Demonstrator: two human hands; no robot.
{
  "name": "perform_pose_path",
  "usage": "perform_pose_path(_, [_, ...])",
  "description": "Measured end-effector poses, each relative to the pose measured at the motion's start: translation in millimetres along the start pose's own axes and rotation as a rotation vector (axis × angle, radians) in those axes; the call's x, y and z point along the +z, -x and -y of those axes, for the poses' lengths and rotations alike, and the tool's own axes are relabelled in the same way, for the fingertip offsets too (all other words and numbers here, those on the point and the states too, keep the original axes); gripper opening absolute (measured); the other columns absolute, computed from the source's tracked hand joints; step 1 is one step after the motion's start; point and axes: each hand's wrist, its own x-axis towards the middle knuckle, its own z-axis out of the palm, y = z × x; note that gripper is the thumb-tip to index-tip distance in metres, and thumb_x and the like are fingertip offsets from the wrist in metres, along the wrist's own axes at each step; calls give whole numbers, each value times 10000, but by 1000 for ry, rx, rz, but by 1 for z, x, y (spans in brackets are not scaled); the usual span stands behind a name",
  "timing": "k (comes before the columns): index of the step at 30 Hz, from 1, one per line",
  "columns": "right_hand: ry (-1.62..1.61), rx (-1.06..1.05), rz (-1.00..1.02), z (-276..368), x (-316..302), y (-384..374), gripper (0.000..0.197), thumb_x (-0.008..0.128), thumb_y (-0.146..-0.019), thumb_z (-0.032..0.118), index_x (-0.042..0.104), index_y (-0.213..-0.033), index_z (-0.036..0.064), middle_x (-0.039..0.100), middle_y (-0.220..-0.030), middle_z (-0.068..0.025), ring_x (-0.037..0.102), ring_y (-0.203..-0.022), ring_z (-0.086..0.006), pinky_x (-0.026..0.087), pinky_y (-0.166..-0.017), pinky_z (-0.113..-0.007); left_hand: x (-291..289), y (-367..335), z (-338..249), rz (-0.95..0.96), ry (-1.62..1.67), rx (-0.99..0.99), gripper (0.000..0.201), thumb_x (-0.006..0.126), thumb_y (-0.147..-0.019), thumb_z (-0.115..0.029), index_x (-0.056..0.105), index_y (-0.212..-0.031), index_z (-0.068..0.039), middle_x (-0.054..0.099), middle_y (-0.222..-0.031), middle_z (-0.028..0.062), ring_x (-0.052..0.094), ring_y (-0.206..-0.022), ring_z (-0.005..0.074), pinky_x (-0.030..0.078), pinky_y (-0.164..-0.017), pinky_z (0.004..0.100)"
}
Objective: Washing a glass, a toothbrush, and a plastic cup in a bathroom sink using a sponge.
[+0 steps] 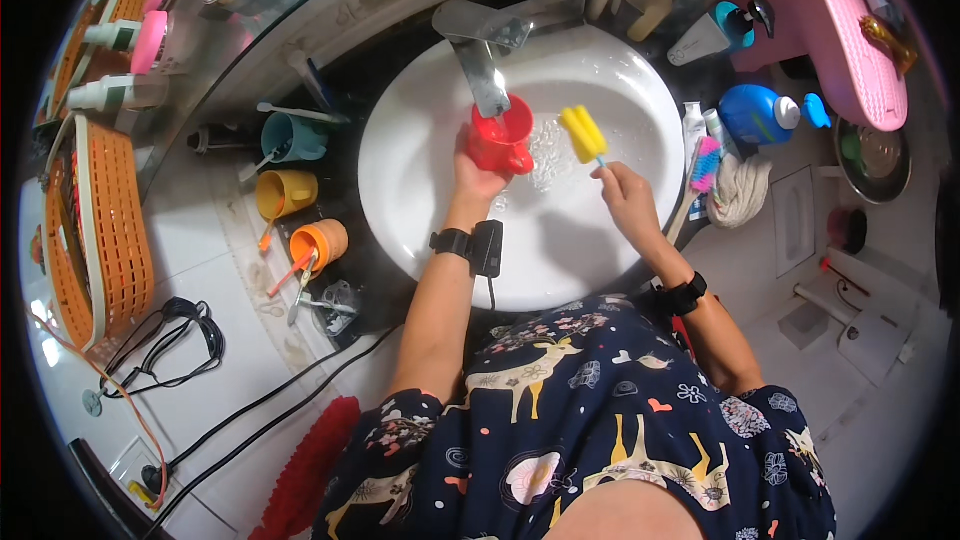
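Under the metal faucet (pixel 483 80), my left hand (pixel 478 178) grips a red mug (pixel 503 135) over the white sink (pixel 400 190). The spout's end is right above the mug's mouth, and splashes and bubbles of water show in the basin beside it. To the right, my right hand (pixel 628 200) is closed on the thin blue handle of a yellow sponge brush (pixel 582 133). Its sponge head points up and stands apart from the mug.
Left of the sink stand a teal cup (pixel 292 137), a yellow mug (pixel 285 194) and an orange cup (pixel 320 245) with toothbrushes. A blue bottle (pixel 752 114), a scrub brush (pixel 704 165) and a pump bottle (pixel 705 38) line the right side. Black cables (pixel 270 410) hang at lower left.
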Motion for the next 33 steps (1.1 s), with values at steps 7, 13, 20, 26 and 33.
perform_pose_path(7, [-11, 89, 37, -25, -7, 4, 229, 480, -879, 185, 613, -844, 3, 471, -514, -58, 438, -473, -125, 356, -469, -296, 0, 0, 3, 40, -37, -5, 501, 504, -831, -372, 410, -1218, -69, 486, -1181, 117, 485, -1072, 304, 428, -901, 460])
perform_pose_path(13, [-277, 286, 150, -11, 12, -10, 278, 530, -865, 260, 607, -812, -1, 456, -553, 17, 386, -504, -83, 328, -474, -260, -3, -12, 3, -2, -41, -71, 477, 484, -837, -398, 470, -1174, -61, 539, -1099, 144, 536, -970, 363, 501, -802, 460])
perform_pose_path(20, [-340, 295, 113, 33, 47, -47, 447, 604, -778, 360, 571, -941, -55, 570, -720, -68, 497, -581, -122, 402, -545, -255, -10, -12, 22, -22, -241, -3, 462, 447, -837, -486, 478, -1183, -181, 535, -1132, 65, 537, -980, 253, 498, -763, 369])
perform_pose_path(26, [-385, 325, 119, 5, 77, -77, 357, 491, -736, 127, 548, -1007, -99, 620, -823, -182, 610, -689, -243, 477, -590, -330, 2, 8, 19, -202, -456, 22, 502, 409, -875, -507, 426, -1232, -155, 495, -1197, 34, 458, -1101, 167, 420, -842, 355])
perform_pose_path(33, [168, 186, 72, 20, 78, -64, 302, 503, -704, 98, 532, -980, -19, 612, -854, -239, 607, -782, -366, 481, -676, -442, 34, 25, -16, 69, -1052, 271, 394, 512, -850, -358, 543, -1122, -74, 587, -1081, 84, 553, -999, 189, 451, -804, 334])
